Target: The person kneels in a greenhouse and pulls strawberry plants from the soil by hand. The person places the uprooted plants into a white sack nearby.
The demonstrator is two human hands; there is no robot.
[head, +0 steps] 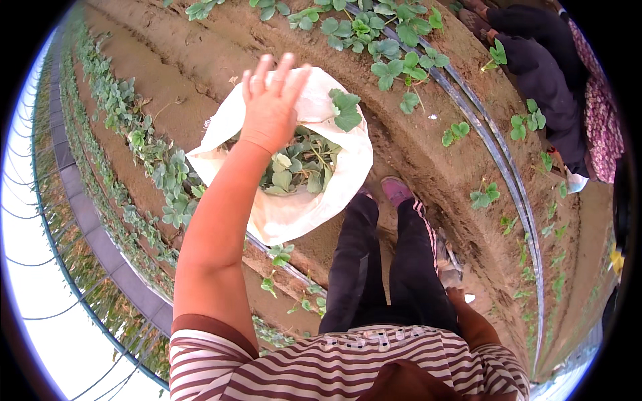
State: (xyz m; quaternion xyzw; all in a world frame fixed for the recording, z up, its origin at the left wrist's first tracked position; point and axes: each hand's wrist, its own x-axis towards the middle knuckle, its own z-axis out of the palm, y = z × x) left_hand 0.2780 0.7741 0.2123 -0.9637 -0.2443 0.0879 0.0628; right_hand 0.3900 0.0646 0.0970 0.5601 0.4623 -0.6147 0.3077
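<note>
My left hand (273,108) reaches over a white sack (321,210), its fingers apart and nothing held in them. Cut strawberry leaves and stems (301,165) lie inside the sack's wide mouth. One green strawberry leaf (345,109) rests on the sack's far right rim, close to my left hand. Low beside my thigh is my right hand (455,296), partly hidden by my leg and arm. A small white object (469,298) shows next to it; whether the fingers hold it is unclear.
Strawberry plants (358,30) grow on a soil ridge, with black drip hoses (481,125) running along it. Another plant row (165,170) stands on the left. A crouching person in dark trousers (539,75) is at upper right. My pink shoe (396,190) stands in the furrow.
</note>
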